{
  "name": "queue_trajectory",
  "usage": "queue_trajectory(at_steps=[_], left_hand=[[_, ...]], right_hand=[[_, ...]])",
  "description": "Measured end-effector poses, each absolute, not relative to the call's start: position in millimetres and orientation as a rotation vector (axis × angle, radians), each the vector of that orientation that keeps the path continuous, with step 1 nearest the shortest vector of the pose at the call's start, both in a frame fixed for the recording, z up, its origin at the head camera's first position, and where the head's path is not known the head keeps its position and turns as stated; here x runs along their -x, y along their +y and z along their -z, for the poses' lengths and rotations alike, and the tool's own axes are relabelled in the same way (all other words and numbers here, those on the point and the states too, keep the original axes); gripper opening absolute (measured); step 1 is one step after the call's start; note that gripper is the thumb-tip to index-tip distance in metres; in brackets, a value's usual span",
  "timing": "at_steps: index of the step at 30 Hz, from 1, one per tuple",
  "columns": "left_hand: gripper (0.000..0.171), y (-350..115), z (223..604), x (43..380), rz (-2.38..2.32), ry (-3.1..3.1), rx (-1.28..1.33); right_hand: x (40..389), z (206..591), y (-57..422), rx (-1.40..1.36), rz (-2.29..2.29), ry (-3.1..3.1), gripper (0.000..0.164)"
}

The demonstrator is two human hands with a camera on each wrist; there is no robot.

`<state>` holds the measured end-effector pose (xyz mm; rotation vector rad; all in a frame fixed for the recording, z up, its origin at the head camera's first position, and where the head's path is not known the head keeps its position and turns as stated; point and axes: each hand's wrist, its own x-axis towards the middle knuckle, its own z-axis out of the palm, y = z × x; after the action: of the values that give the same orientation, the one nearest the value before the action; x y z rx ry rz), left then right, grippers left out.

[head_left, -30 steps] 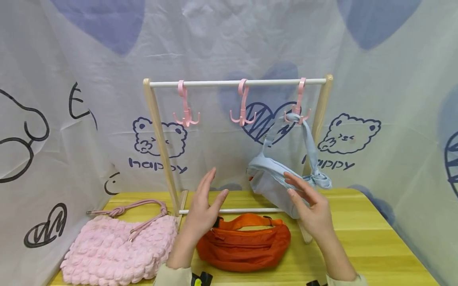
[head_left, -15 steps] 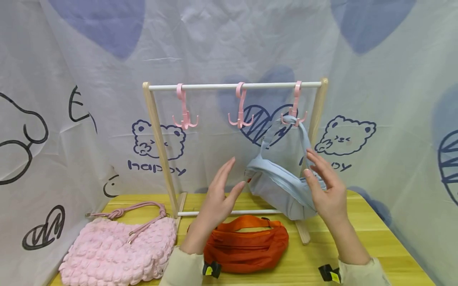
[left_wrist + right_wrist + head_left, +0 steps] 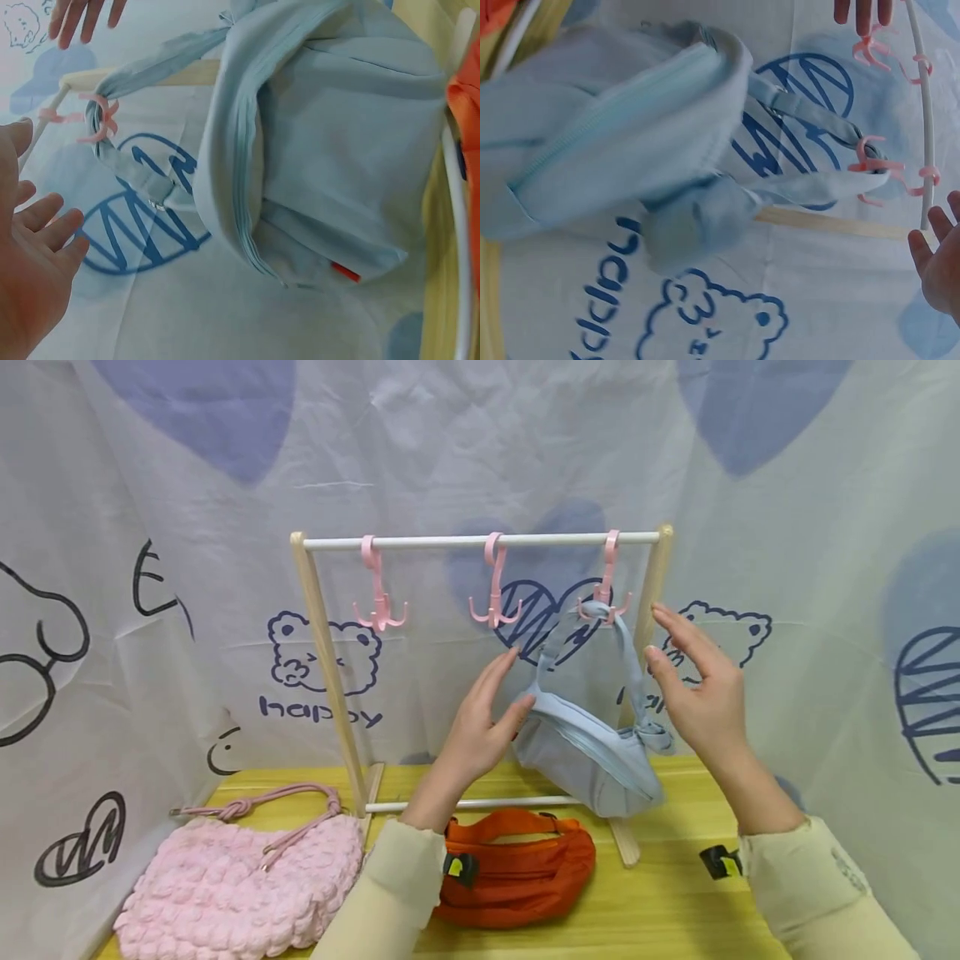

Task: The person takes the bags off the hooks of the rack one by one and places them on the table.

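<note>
A light blue bag point(image 3: 577, 756) hangs tilted by its strap point(image 3: 633, 672) from the right pink hook point(image 3: 606, 585). Its right end sags lower, and a knot of strap point(image 3: 654, 737) dangles there. My left hand point(image 3: 480, 727) is raised at the bag's left end, its thumb overlapping the bag in the head view. In the left wrist view that hand point(image 3: 34, 262) shows apart from the fabric, holding nothing. To the right of the strap, beside the rack's wooden post point(image 3: 651, 581), my right hand point(image 3: 701, 697) is lifted with fingers extended and no object in it.
Two more pink hooks point(image 3: 378, 593) hang bare on the rack's white bar point(image 3: 435, 542). An orange waist bag point(image 3: 525, 872) lies on the yellow table point(image 3: 675, 910) before the rack. At the left lies a puffy pink handbag point(image 3: 240, 885). A printed curtain point(image 3: 420, 443) encloses the back and sides.
Both hands have risen and shifted right. The right hand, which overlapped the blue bag, is now to the right of its strap; the left has come up to its left end.
</note>
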<state>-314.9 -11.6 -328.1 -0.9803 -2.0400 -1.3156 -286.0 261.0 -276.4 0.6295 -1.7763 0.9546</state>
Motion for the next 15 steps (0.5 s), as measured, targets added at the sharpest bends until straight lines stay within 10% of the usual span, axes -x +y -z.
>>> queue_trajectory(at_steps=[15], left_hand=[[0.052, 24.5, 301.8, 350.0, 1.429, -2.014, 0.986]], right_hand=[[321.0, 219.8, 267.6, -0.748, -0.706, -1.808, 0.044]])
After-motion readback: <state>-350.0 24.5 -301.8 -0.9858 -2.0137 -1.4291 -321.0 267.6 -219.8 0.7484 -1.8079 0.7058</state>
